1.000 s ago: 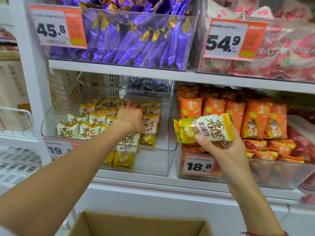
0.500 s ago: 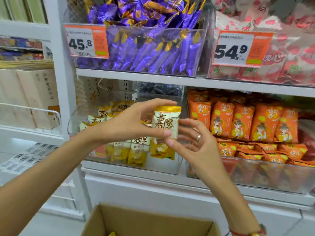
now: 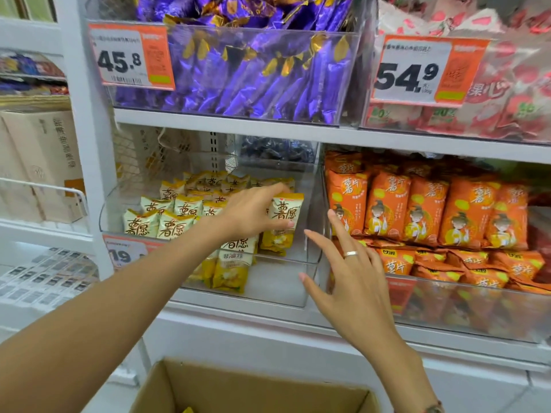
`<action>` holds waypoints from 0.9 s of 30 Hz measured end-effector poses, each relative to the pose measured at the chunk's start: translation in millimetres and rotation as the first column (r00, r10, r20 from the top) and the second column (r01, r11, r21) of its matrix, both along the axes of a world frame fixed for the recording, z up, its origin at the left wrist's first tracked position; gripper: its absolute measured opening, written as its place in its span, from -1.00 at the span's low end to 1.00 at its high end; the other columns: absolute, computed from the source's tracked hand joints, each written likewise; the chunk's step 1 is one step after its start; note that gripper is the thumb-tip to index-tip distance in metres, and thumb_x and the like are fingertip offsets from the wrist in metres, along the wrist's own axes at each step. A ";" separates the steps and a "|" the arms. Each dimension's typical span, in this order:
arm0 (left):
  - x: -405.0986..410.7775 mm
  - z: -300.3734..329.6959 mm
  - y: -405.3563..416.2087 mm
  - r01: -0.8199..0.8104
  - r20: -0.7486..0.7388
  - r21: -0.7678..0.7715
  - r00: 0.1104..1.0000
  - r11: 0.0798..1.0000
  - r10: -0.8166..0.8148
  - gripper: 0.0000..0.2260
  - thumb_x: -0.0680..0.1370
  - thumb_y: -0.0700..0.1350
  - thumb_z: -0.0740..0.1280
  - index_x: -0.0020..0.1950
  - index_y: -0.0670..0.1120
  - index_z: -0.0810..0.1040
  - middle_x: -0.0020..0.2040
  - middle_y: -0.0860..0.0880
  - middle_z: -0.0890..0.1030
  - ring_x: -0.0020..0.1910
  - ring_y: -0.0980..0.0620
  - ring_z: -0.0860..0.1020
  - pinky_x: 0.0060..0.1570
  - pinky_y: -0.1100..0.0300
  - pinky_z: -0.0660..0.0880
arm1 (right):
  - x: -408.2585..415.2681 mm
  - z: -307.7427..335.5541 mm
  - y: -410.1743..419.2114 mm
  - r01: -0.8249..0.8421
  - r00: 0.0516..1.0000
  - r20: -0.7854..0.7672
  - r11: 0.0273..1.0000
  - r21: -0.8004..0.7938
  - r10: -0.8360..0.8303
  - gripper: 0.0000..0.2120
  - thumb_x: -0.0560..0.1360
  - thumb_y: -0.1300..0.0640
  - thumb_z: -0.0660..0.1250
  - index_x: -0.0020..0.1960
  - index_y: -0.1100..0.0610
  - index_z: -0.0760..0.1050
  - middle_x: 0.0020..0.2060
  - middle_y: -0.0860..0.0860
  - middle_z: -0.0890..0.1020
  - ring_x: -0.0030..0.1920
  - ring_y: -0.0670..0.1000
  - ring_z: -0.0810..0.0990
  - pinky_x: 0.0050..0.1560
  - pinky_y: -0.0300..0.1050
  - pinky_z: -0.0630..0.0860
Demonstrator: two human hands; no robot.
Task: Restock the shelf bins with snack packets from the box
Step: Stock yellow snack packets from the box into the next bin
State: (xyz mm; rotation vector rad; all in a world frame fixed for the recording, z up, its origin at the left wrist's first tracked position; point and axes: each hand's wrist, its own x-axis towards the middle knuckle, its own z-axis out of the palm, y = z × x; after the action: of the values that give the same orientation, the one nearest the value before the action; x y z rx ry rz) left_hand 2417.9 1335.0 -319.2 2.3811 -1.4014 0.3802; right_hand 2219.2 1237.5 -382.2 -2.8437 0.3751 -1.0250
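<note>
Now left hand (image 3: 253, 213) pinches one packet (image 3: 284, 217); right hand (image 3: 354, 281) free.

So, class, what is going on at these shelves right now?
A person is restocking a clear bin with yellow snack packets. The left hand holds one yellow packet upright inside the bin, beside the packets already standing there. The right hand is open and holds nothing, in front of the bin's right end. An open cardboard box sits below.

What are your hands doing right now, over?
Left hand holds a yellow packet upright inside the clear bin. Right hand open, empty, beside the bin. Nothing in the way. Box waits below.
</note>
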 end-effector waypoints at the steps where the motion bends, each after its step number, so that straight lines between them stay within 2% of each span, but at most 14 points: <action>1: 4.7 -3.6 -4.1 -0.038 0.073 0.075 0.997 0.996 0.033 -0.38 0.43 0.31 0.36 0.41 0.07 0.36 0.25 0.01 0.56 0.19 -0.06 0.52 -0.01 0.08 0.45 | 0.4 -0.7 -0.3 0.004 1.000 0.006 1.000 -0.011 -0.004 -0.46 0.46 -0.21 0.27 0.42 -0.18 0.29 0.56 -0.15 -0.02 0.30 0.02 0.41 0.30 -0.07 0.22; 5: 12.8 -8.9 -10.8 -0.090 0.146 0.203 0.987 0.975 0.061 -0.31 0.39 0.38 0.35 0.41 0.05 0.38 0.23 -0.01 0.58 0.18 -0.08 0.52 0.00 0.05 0.49 | 1.4 -2.3 0.3 0.016 1.000 0.008 1.000 -0.024 -0.016 -0.49 0.47 -0.22 0.21 0.40 -0.16 0.32 0.56 -0.13 0.00 0.24 0.03 0.46 0.28 -0.07 0.21; 8: 7.7 -10.6 -11.2 -0.087 0.212 0.275 0.977 0.958 0.028 -0.34 0.44 0.34 0.33 0.40 0.00 0.36 0.25 -0.05 0.55 0.21 -0.10 0.48 0.01 0.05 0.42 | 1.5 -3.2 0.7 0.018 1.000 0.019 1.000 -0.018 -0.017 -0.50 0.46 -0.20 0.24 0.38 -0.15 0.34 0.56 -0.13 0.02 0.20 0.05 0.48 0.27 -0.07 0.21; 10: 5.4 -10.5 -7.8 -0.067 0.177 0.312 0.984 0.948 0.011 -0.32 0.44 0.32 0.33 0.43 -0.01 0.31 0.34 -0.04 0.48 0.30 -0.08 0.41 0.10 0.05 0.36 | 1.7 -3.8 0.9 0.012 1.000 0.026 1.000 -0.012 -0.011 -0.50 0.45 -0.18 0.27 0.37 -0.15 0.35 0.55 -0.13 0.04 0.18 0.06 0.50 0.26 -0.06 0.21; 13: 4.9 -3.9 -3.3 -0.064 0.101 0.386 0.995 0.920 0.027 -0.22 0.39 0.24 0.45 0.49 -0.02 0.24 0.42 -0.03 0.41 0.36 -0.09 0.36 0.25 0.01 0.34 | 1.7 -3.8 0.3 0.013 1.000 0.020 1.000 -0.008 -0.012 -0.51 0.45 -0.19 0.25 0.37 -0.16 0.35 0.55 -0.15 0.03 0.19 0.05 0.49 0.26 -0.09 0.18; 16: 6.1 2.3 0.1 -0.092 0.054 0.362 0.995 0.928 0.078 -0.20 0.35 0.16 0.53 0.48 -0.01 0.26 0.38 -0.04 0.46 0.34 -0.09 0.41 0.20 0.02 0.42 | 1.9 -4.1 0.2 0.012 1.000 0.026 1.000 -0.012 -0.011 -0.52 0.45 -0.20 0.24 0.36 -0.17 0.35 0.55 -0.16 0.01 0.20 0.04 0.48 0.26 -0.09 0.19; 19: 4.3 -3.1 1.0 -0.121 0.083 0.308 0.992 0.944 0.100 -0.24 0.35 0.15 0.53 0.45 0.01 0.30 0.33 -0.04 0.50 0.30 -0.09 0.44 0.14 0.07 0.41 | 2.0 -4.4 -0.3 0.006 0.999 0.033 1.000 -0.014 -0.006 -0.55 0.45 -0.20 0.26 0.33 -0.18 0.36 0.55 -0.17 0.01 0.19 0.02 0.48 0.25 -0.11 0.18; 23: 5.1 -14.7 -0.3 -0.136 0.051 0.279 0.991 0.951 0.127 -0.23 0.35 0.13 0.54 0.47 0.01 0.26 0.34 -0.04 0.48 0.31 -0.10 0.43 0.24 -0.03 0.40 | 1.7 -4.4 -0.7 0.000 0.999 0.035 1.000 -0.017 0.001 -0.55 0.46 -0.19 0.27 0.33 -0.16 0.37 0.55 -0.15 0.03 0.16 0.01 0.50 0.22 -0.11 0.18; 27: 1.6 -10.6 0.3 -0.136 0.042 0.280 0.991 0.951 0.129 -0.18 0.34 0.12 0.55 0.49 0.00 0.23 0.39 -0.04 0.43 0.35 -0.09 0.37 0.29 0.00 0.34 | 0.0 -1.7 -1.1 0.001 1.000 0.010 0.999 -0.045 -0.001 -0.51 0.47 -0.17 0.28 0.38 -0.15 0.34 0.55 -0.12 0.03 0.17 0.01 0.49 0.22 -0.11 0.18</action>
State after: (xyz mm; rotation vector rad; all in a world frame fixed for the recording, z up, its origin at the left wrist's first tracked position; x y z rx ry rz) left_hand 2419.5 1335.3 -329.8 2.7183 -1.3900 0.2565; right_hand 2219.2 1236.4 -383.9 -2.8777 0.3571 -1.0606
